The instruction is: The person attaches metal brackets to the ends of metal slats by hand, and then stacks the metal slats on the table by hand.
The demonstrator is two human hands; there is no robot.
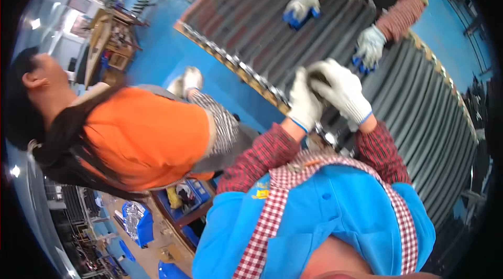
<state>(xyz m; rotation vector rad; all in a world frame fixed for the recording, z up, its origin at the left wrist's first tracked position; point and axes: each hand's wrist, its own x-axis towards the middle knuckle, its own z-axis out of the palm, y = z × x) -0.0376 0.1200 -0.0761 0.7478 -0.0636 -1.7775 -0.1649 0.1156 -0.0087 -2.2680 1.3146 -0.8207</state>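
Note:
My left hand [305, 102] and my right hand [340, 93] both wear white knitted gloves and meet over the near edge of a bed of long black ribbed strips [419, 106]. Fingers on both hands are curled in and closed against each other. Whatever lies between them is hidden by the gloves. Shiny metal pieces [329, 138] line the strips' near edge, just below my hands. Across from me, a co-worker's blue-tipped gloved hands, one at the left [303, 9] and one at the right [370, 48], rest on the strips.
At my left stands a person in an orange top [149, 129], with white gloves [188, 81] held together. Behind, a wooden bench [175, 237] carries a blue bin [137, 222] of shiny metal parts. A wooden cart [112, 43] stands farther off on the blue floor [162, 64].

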